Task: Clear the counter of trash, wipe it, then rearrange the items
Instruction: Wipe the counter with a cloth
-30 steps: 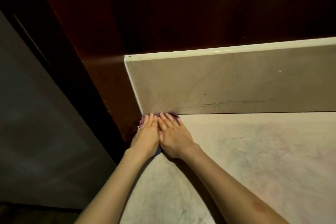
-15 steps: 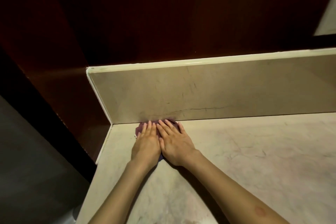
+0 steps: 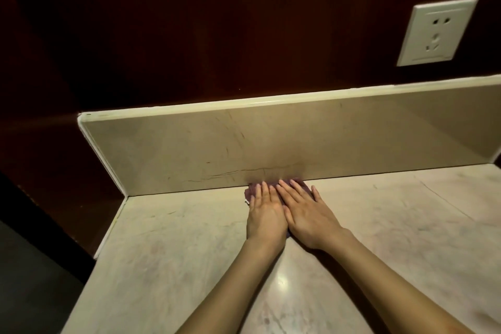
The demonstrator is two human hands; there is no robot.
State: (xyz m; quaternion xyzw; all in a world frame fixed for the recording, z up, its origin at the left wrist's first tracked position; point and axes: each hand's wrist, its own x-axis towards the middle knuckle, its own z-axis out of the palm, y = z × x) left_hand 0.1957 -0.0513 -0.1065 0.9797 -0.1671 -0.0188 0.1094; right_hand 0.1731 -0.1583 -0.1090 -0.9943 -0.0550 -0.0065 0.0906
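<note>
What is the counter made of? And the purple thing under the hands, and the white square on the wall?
The counter looks like polished stone, maybe marble: pale, with faint veins and a shiny glare spot. The purple thing seems to be a soft cloth, since it bunches under the left hand and right hand. The white square is a socket, likely smooth plastic.

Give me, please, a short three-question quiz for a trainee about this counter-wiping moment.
1. True or false: both hands lie flat, side by side, on the purple cloth.
2. Where is the cloth? A) at the counter's front edge B) against the backsplash C) hanging off the left end
3. What is mounted on the dark wall at upper right?

Key:
1. True: the left hand and right hand press it flat on the counter.
2. B
3. A white wall socket.
</note>
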